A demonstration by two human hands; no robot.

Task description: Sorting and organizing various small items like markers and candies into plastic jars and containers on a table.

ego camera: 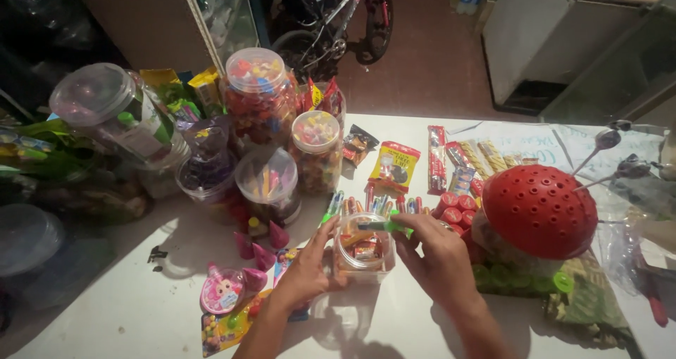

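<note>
Left hand cupped against jar, steadying; right hand pinching green tube over rim. Risk: jar tipping onto near candies under sideways push.

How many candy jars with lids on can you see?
5. A big sideways jar far left, a tall jar behind, a jar right of it, two short jars in front. More may be hidden.

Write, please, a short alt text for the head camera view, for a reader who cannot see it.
Seen from above, the left hand steadies a small clear open jar on a white table, while the right hand holds a green stick over its mouth. Around them stand lidded candy jars, rows of sweets packets and a red perforated dome.
</note>
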